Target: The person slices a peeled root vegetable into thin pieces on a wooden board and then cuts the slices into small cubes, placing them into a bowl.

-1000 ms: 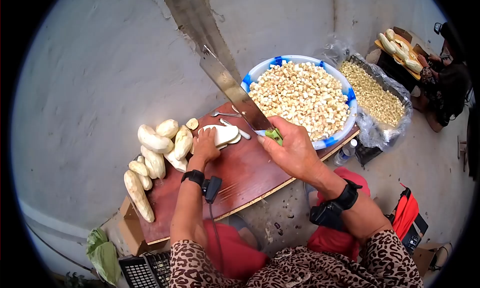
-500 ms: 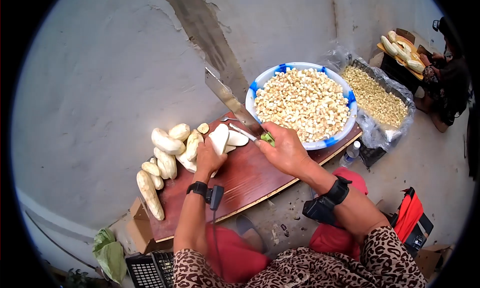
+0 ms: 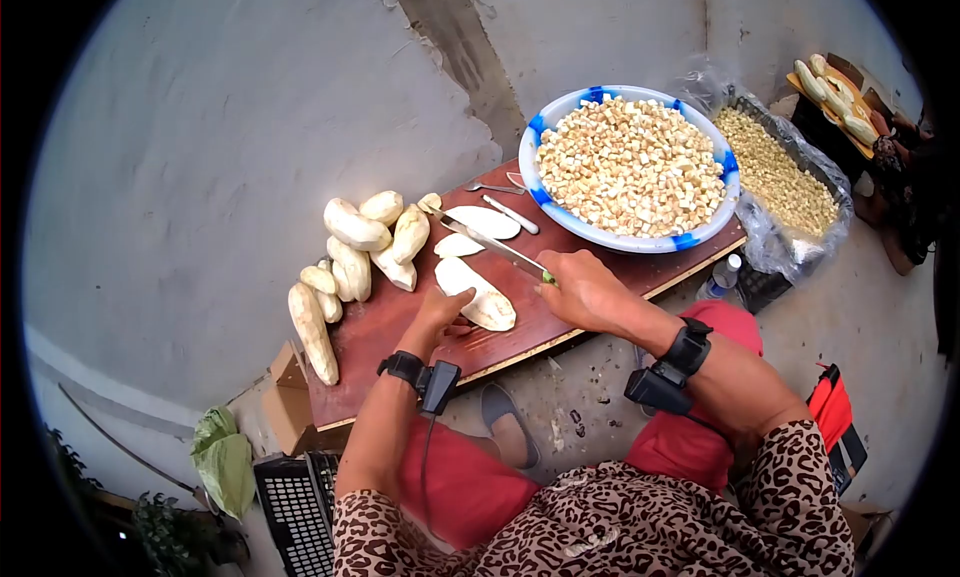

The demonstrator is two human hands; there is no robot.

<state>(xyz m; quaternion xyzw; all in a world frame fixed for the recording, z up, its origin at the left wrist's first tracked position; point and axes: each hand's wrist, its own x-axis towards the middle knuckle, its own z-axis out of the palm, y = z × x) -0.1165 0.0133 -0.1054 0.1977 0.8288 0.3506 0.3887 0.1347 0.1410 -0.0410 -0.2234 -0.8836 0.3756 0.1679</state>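
My right hand (image 3: pixel 585 292) grips the green handle of a cleaver (image 3: pixel 487 243), its blade pointing up and left, seen nearly edge-on above the table. Below the blade a peeled eggplant slab (image 3: pixel 476 295) lies flat, cut face up. At its left edge is my left hand (image 3: pixel 440 313), thumb touching the slab and fingers apart from the thumb. Two more white slices, the larger slice (image 3: pixel 484 222) and the smaller slice (image 3: pixel 457 245), rest behind the blade. Several whole peeled eggplants (image 3: pixel 357 225) are grouped on the left of the table.
A blue-and-white basin (image 3: pixel 632 243) of diced pieces stands on the right of the red-brown table (image 3: pixel 400 372). A peeler-like tool (image 3: pixel 510 214) and a fork (image 3: pixel 494 188) lie near it. Beyond are a lined crate (image 3: pixel 785 172) of dice, a bottle (image 3: pixel 722 275) and another person (image 3: pixel 905 167).
The eggplant pieces held upright in my left hand are down; a slab now lies flat on the table. The cleaver has lowered and turned edge-on. The whole view has shifted.
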